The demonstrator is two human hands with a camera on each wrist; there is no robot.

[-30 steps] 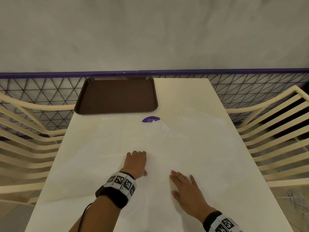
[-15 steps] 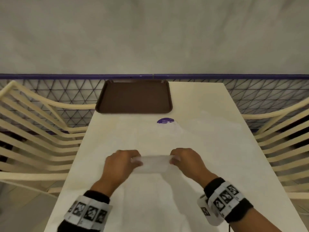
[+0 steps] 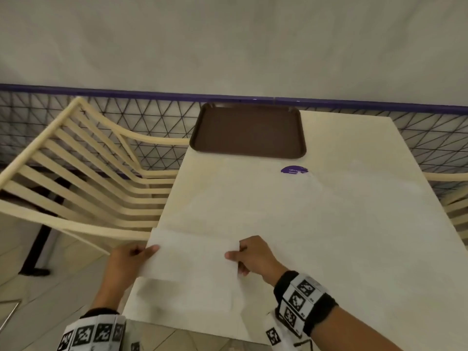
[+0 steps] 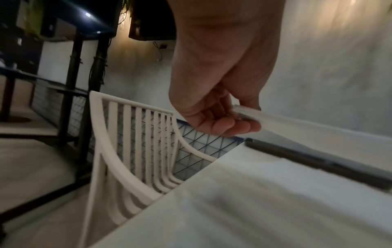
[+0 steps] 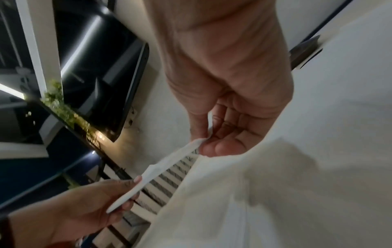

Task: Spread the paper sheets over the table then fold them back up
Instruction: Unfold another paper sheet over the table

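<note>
A folded white paper sheet point(image 3: 192, 259) hangs a little above the near left part of the cream table point(image 3: 354, 287). My left hand point(image 3: 138, 254) pinches its left edge, thumb on top, beyond the table's left side. My right hand point(image 3: 243, 257) pinches its right edge. In the left wrist view my left hand point(image 4: 235, 120) holds the paper point(image 4: 297, 120) edge-on. The right wrist view has my right hand point(image 5: 203, 142) and my left hand point(image 5: 129, 191) gripping the ends of the sheet point(image 5: 165, 167). Another thin white sheet point(image 3: 316, 214) lies spread flat over the table, with a purple sticker point(image 3: 294, 170) at its far edge.
A brown tray point(image 3: 248, 130) sits at the table's far end against a purple-topped wire fence point(image 3: 126, 115). A cream slatted chair point(image 3: 76, 178) stands close on the left, another chair point(image 3: 455, 206) on the right. Tiled floor lies below the left edge.
Both hands left the flat sheet, took up a folded sheet between them and carried it left and nearer, spreading it wider. The head view swung left.
</note>
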